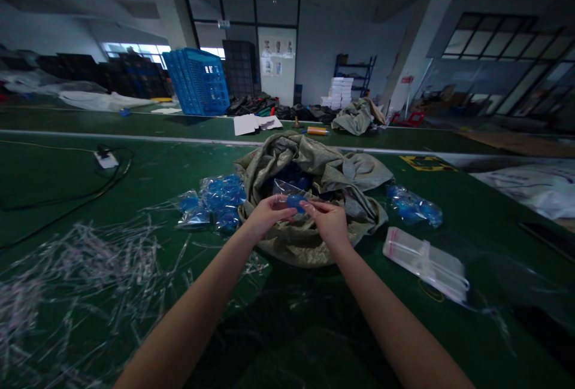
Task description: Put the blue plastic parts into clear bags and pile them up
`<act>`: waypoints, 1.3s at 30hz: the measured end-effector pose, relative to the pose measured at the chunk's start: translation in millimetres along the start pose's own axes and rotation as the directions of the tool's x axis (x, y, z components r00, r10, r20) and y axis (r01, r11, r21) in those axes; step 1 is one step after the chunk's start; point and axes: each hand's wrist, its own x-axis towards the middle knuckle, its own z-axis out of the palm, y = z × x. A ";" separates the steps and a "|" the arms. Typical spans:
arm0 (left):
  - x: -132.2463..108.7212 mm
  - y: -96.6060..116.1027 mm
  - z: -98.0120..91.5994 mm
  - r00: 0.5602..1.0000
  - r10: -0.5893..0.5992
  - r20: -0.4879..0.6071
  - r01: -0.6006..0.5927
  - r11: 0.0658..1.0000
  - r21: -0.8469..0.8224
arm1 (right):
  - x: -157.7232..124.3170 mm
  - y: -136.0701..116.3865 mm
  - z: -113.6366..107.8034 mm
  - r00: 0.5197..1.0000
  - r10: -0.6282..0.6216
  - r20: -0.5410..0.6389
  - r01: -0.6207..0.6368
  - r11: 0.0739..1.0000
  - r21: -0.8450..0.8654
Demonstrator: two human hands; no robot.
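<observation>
My left hand (269,212) and my right hand (327,221) meet above an open olive-grey woven sack (359,170) lying on the green work table (67,185). Between my fingers is a small clear plastic bag (285,187) with a round blue object (295,201) at its mouth. Both hands pinch this bag. More blue items fill the sack's opening. Heaps of blue items in clear bags (220,200) lie left of the sack, with others (413,206) to its right. A stack of clear resealable bags (424,263) lies near my right forearm.
Clear plastic trimmings (81,275) are scattered across the table's left front. A power strip (106,160) with black cables lies at the left. Beyond a raised divider (135,136) are white papers, another sack, and a blue plastic crate (196,82).
</observation>
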 end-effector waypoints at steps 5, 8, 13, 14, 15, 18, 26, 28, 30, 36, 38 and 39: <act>2.0 -6.1 9.8 0.993 -0.020 -0.114 -0.010 0.966 -0.257 | 0.8 -15.7 -9.0 0.995 -0.080 0.054 0.082 0.996 -0.029; 1.6 -7.5 14.9 0.990 -0.022 -0.138 -0.037 0.909 -0.414 | -2.3 -23.7 -11.9 0.980 -0.200 -0.022 0.200 0.979 -0.029; -2.1 -6.9 25.8 0.984 -0.021 -0.177 -0.085 0.819 -0.567 | -10.5 -22.9 -6.1 0.934 -0.259 -0.245 0.265 0.964 -0.009; -2.6 -7.1 27.8 0.982 -0.015 -0.187 -0.099 0.808 -0.580 | -11.6 -21.2 -3.8 0.932 -0.257 -0.257 0.263 0.965 -0.013; -2.9 -7.3 29.5 0.981 -0.008 -0.196 -0.111 0.799 -0.590 | -12.2 -19.5 -1.5 0.929 -0.254 -0.269 0.260 0.966 -0.013; -3.4 -8.7 33.2 0.977 0.004 -0.214 -0.137 0.780 -0.610 | -12.4 -15.5 4.1 0.927 -0.225 -0.299 0.239 0.971 0.010; -5.5 -14.2 42.6 0.986 0.031 -0.165 -0.129 0.769 -0.626 | -11.3 -18.5 5.7 0.980 -0.153 -0.125 0.172 0.973 0.155; -5.4 -16.6 43.4 0.987 0.020 -0.157 -0.115 0.772 -0.625 | -12.1 -20.9 4.2 0.974 -0.175 -0.144 0.199 0.964 0.177; -4.7 -18.4 41.9 0.990 0.003 -0.144 -0.093 0.778 -0.622 | -13.1 -24.3 1.7 0.967 -0.198 -0.162 0.223 0.962 0.158; -0.1 -16.0 27.9 0.967 0.049 -0.251 -0.171 0.854 -0.492 | -14.7 -37.4 -9.2 0.971 -0.214 -0.107 0.220 0.975 0.043; 1.3 -13.7 23.6 0.959 0.125 -0.253 -0.220 0.893 -0.392 | -14.8 -40.4 -11.2 0.976 -0.200 -0.081 0.203 0.979 0.025; 1.9 -12.7 21.9 0.952 0.166 -0.256 -0.248 0.908 -0.337 | -14.8 -41.3 -11.6 0.978 -0.195 -0.072 0.197 0.980 0.014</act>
